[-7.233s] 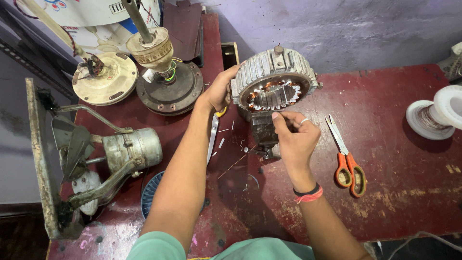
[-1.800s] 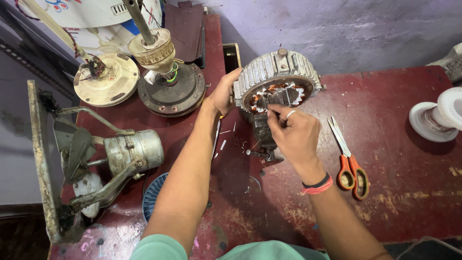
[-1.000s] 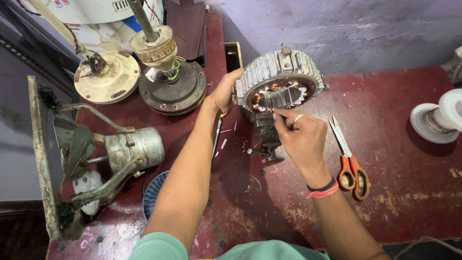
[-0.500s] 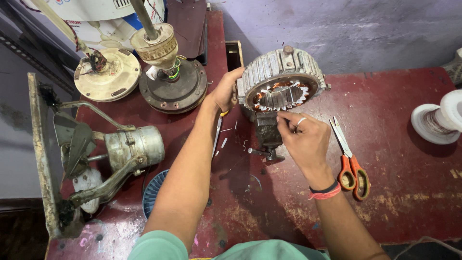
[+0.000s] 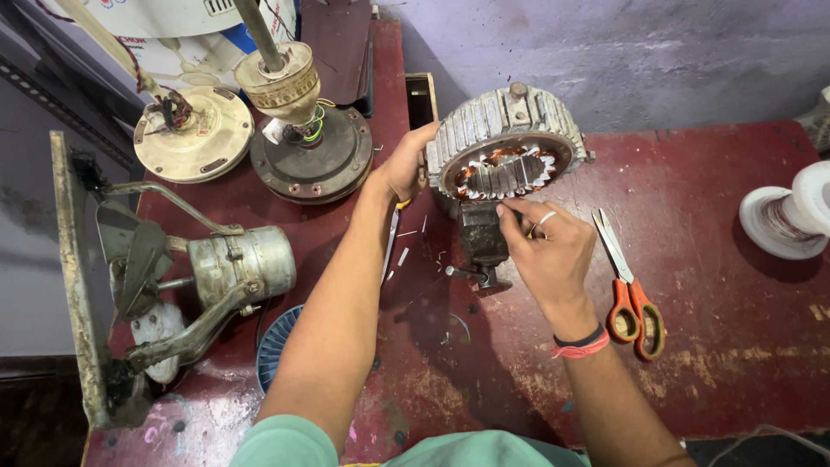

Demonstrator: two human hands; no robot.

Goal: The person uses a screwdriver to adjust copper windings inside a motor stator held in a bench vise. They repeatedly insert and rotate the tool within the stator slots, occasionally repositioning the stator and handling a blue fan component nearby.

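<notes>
A ribbed grey motor stator [image 5: 497,121] with copper windings stands on edge on a small dark vise [image 5: 481,242] at the back of the red bench [image 5: 718,372]. My left hand [image 5: 405,164] grips its left rim and steadies it. My right hand [image 5: 540,246] is at the lower front edge of the stator, fingertips pinched together at the winding slots; whatever they pinch is too small to see. A ring shows on one finger.
Orange-handled scissors [image 5: 629,294] lie right of my right hand. A spool of wire [image 5: 782,216] stands at the far right. Two ceiling fan motors [image 5: 303,138] and a grey exhaust fan [image 5: 199,277] crowd the left side. A blue round part [image 5: 275,346] lies near my left forearm.
My right hand has shifted slightly down along the stator's lower edge, fingers still pinched at the slots. My left hand keeps its hold on the rim.
</notes>
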